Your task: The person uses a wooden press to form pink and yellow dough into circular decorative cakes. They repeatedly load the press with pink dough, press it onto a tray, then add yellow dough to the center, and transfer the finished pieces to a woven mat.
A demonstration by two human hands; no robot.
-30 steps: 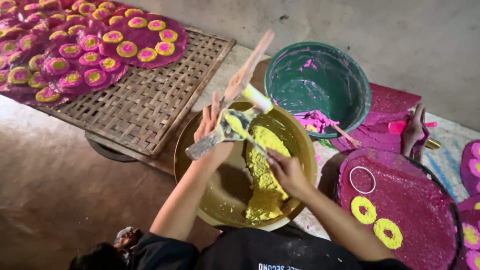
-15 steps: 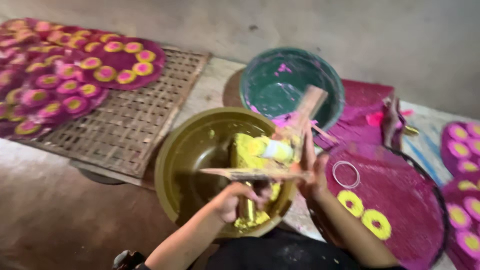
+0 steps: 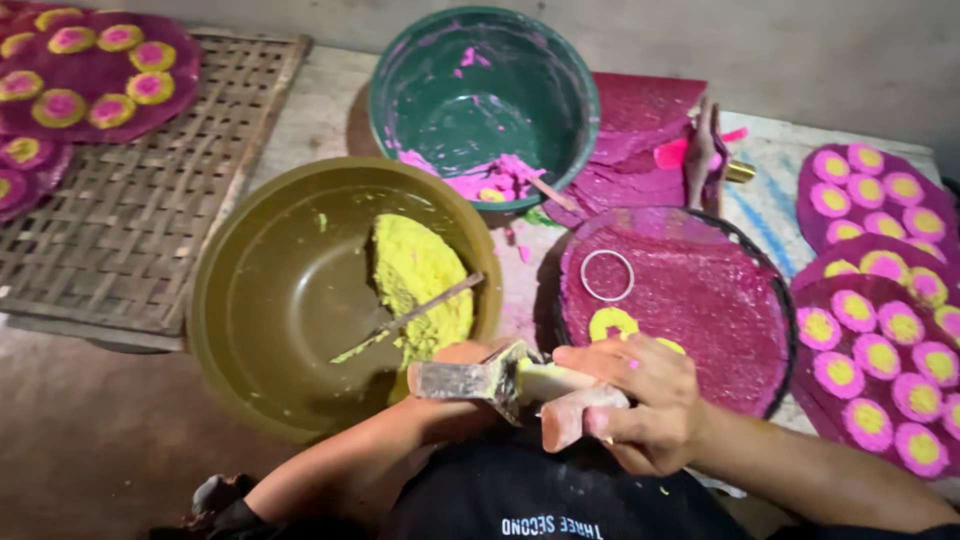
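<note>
Both hands meet just below the rim of the olive bowl (image 3: 300, 300), at its near right side. The right hand (image 3: 640, 400) is closed around a pale wooden block (image 3: 575, 400) — fingers wrapped over its top. The left hand (image 3: 465, 375) is mostly hidden behind a flat scraper (image 3: 470, 380) smeared with yellow; whether its fingers are curled on it, I cannot tell. Inside the bowl sits a heap of yellow paste (image 3: 420, 285) with a thin stick (image 3: 420, 315) lying across it. Right of the bowl lies a round magenta sheet (image 3: 700, 300) bearing a metal ring (image 3: 607, 275); behind the bowl stands a green basin (image 3: 480, 100).
</note>
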